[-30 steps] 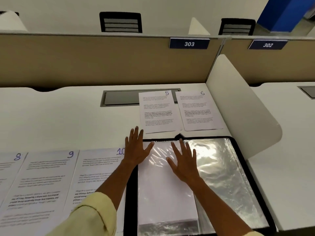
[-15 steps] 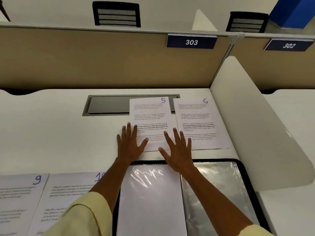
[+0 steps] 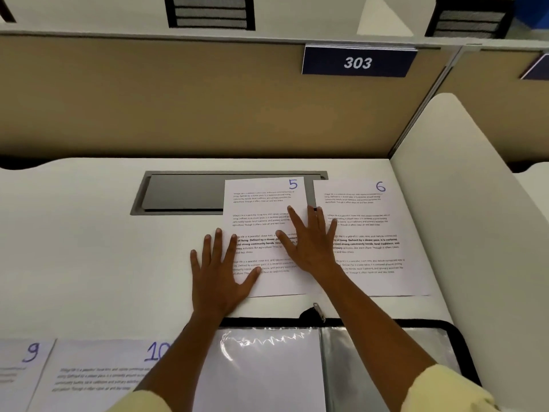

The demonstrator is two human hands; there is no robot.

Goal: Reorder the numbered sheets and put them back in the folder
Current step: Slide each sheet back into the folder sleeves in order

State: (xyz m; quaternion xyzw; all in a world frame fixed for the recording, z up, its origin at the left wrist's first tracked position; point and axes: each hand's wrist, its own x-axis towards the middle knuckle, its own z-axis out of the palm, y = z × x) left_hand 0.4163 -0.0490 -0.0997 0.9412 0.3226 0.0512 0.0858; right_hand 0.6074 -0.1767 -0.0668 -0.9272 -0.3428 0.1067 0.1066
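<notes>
I had both hands flat, fingers spread: left hand [image 3: 218, 275] and right hand [image 3: 309, 242] on sheet 5 [image 3: 264, 215], gripping nothing.

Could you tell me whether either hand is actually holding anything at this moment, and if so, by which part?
Nothing is gripped. Both the left hand and right hand lie flat with straight fingers on sheet 5.

White desk [image 3: 89, 248] with a grey cable hatch [image 3: 184, 193], tan partition [image 3: 178, 96] behind carrying a blue 303 sign [image 3: 358, 62], white side divider [image 3: 463, 218].
</notes>
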